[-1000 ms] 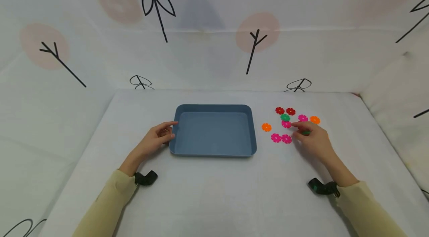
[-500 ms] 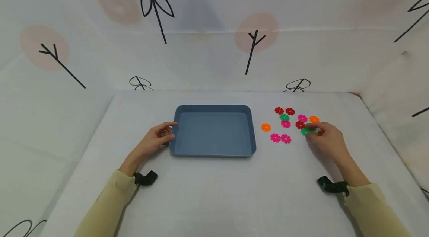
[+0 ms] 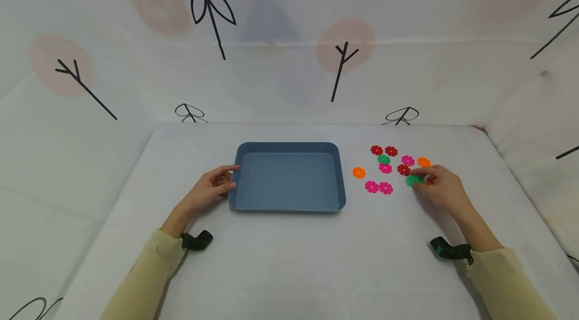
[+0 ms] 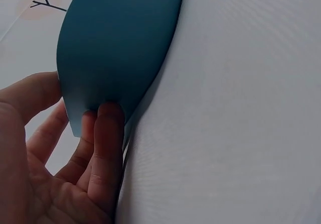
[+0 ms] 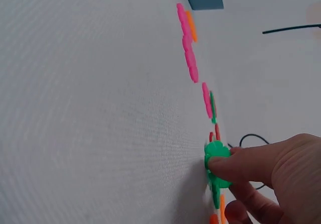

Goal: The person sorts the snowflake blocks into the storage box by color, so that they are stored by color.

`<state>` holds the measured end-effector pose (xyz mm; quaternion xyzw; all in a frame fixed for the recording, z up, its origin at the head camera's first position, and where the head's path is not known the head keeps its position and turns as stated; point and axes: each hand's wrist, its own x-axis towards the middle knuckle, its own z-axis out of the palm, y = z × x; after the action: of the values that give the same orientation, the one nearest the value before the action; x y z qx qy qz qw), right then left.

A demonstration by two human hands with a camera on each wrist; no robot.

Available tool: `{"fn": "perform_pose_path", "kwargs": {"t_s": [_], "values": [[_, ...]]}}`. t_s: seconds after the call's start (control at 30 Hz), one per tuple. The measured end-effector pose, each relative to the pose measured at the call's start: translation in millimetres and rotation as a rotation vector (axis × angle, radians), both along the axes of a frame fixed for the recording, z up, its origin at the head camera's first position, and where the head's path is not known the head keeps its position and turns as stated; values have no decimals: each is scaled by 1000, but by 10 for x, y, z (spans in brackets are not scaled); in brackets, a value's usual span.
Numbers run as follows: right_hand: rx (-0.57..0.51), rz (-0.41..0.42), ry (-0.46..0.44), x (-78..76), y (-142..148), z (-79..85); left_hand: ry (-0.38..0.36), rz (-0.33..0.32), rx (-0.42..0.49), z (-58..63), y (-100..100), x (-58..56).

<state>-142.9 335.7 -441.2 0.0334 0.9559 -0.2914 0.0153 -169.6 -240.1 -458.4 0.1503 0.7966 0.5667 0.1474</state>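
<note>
My left hand (image 3: 211,186) holds the left edge of a blue-grey rectangular tray (image 3: 289,210). In the left wrist view, its bent fingers (image 4: 106,138) press against the tray wall (image 4: 118,48). My right hand (image 3: 441,187) is among the flower-shaped pieces right of the tray, pinching a green flower-shaped piece (image 5: 218,171) between thumb and fingers. That green piece is tilted up in the right wrist view, with a second green edge (image 5: 216,196) just below it. A dark red flower piece (image 3: 404,170) lies by the fingertips. An orange-red piece (image 3: 430,180) is partly hidden under the hand.
Several more flower pieces lie flat on the white tabletop (image 3: 294,259): dark red (image 3: 377,150), green (image 3: 384,160), pink (image 3: 372,187) and orange (image 3: 359,173). A patterned white cloth (image 3: 280,84) rises behind the table.
My right hand has moved right, away from the middle pink piece, uncovering a dark red piece. A green piece now shows between its fingertips. The left hand and the tray have stayed in place.
</note>
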Motion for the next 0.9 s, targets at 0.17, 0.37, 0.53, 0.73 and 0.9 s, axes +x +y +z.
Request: {"fn": "perform_pose_path", "kwargs": {"t_s": [0.17,0.37,0.53,0.73,0.9], "values": [[-14,4,0,12,-12,3,-10,2,1,-3,-6,7],[-35,7,-35,-1,-2,46,-4,-4,13,-16,-8,-3],[-49,36,-82,-12,18,137,-5,-3,15,-17,-6,-6],[-86,50,-86,-43,-33,183,0,-3,9,-21,-2,-12],[-116,78,-33,-79,-134,190,-3,-6,12,-33,-6,-21]]}}
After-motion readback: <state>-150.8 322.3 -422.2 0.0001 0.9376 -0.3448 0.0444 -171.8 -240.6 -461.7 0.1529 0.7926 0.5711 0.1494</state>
